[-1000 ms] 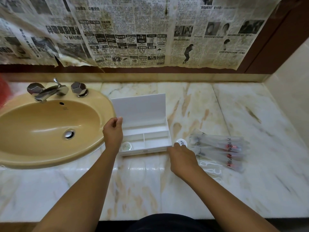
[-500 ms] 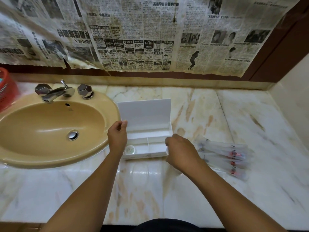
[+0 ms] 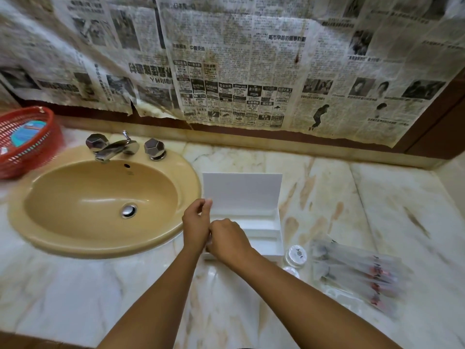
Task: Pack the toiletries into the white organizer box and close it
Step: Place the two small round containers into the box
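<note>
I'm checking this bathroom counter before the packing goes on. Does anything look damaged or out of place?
The yellowed newspaper sheets covering the wall are odd: stained, with a torn, ragged lower edge. On the marble counter nothing is spilled; the white organizer box stands open and square, small round jars beside it.

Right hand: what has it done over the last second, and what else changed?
The right hand moved left from beside the round jars to the front-left compartment of the white organizer box, meeting the left hand; whether it holds anything is hidden. The left hand stays at the box's left edge, the lid open, the wrapped toothbrushes untouched.
</note>
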### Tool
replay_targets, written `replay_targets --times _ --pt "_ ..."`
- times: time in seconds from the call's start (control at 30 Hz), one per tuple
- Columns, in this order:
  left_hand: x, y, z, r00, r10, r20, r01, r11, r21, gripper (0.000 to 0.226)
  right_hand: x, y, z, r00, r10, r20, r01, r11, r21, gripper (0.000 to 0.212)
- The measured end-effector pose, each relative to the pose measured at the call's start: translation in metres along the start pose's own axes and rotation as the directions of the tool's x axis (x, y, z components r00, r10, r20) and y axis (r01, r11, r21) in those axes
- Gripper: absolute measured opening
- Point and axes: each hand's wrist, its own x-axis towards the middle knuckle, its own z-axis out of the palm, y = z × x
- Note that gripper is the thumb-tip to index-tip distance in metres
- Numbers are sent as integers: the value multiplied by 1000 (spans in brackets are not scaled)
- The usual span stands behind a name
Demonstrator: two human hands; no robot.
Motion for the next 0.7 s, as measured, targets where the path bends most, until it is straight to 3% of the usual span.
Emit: replay_targets --times 0.47,0.7 --pt "-2 0 3 1000 -3 -3 3 1000 -2 30 -1 12 11 999 40 31 -43 992 118 9" --pt "-4 3 3 1000 10 2 -10 1000 16 34 -16 26 -11 996 46 -71 -35 989 142 12"
